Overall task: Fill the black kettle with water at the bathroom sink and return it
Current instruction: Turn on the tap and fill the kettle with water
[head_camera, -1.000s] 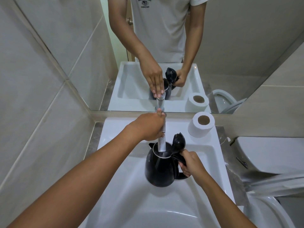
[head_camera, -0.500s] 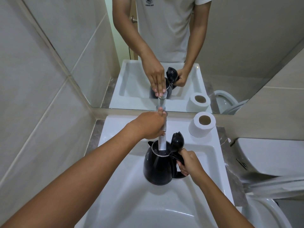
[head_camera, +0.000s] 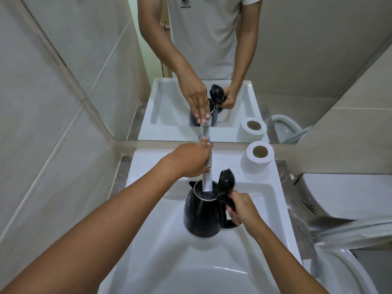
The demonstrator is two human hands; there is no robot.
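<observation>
The black kettle [head_camera: 202, 216] hangs upright over the white sink basin [head_camera: 161, 240], its lid [head_camera: 226, 181] flipped up. My right hand [head_camera: 241, 207] is closed around the kettle's handle on the right. A chrome tap [head_camera: 207, 177] reaches down from the wall and its spout ends inside the kettle's open mouth. My left hand [head_camera: 191, 160] is wrapped around the upper part of the tap, hiding its handle. I cannot tell whether water is running.
A toilet paper roll [head_camera: 257, 157] stands on the sink's back right corner. A toilet with its cistern [head_camera: 343, 194] sits close on the right. A tiled wall closes the left side, and a mirror above the sink reflects my arms and the kettle.
Both hands keep their grips. The kettle has stayed under the tap, shifting only slightly in the view as my head moves.
</observation>
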